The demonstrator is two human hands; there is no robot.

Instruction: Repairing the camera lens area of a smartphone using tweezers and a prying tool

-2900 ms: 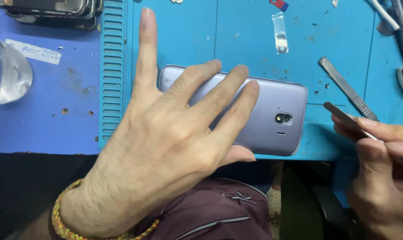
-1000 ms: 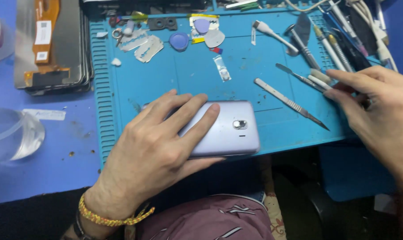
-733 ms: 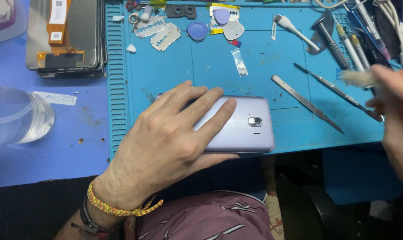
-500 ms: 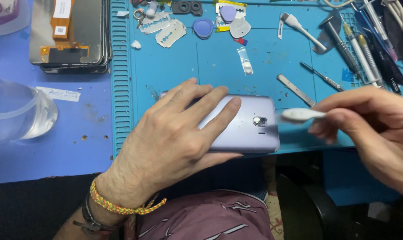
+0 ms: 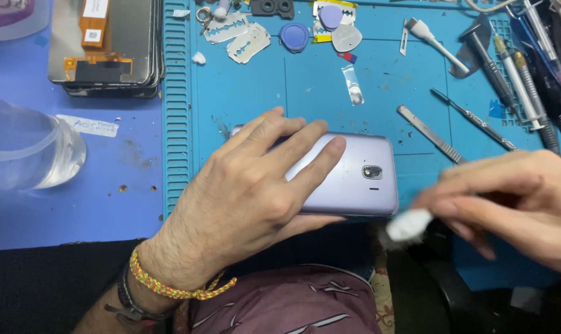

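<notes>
The lavender phone lies back-up on the blue mat near the bench's front edge, long axis running left to right, camera lens toward the right end. The left hand lies flat on it, fingers spread. Just right, the right hand pinches a blurred white-tipped tool at the phone's lower right corner.

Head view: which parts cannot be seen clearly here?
- Left part of the phone: hidden under the left hand.
- White-tipped tool in the right hand: blurred by motion; its handle is covered by the fingers.
- Clear container: cut off by the left edge.
- Tools at top right: partly cut off by the edge.
</notes>
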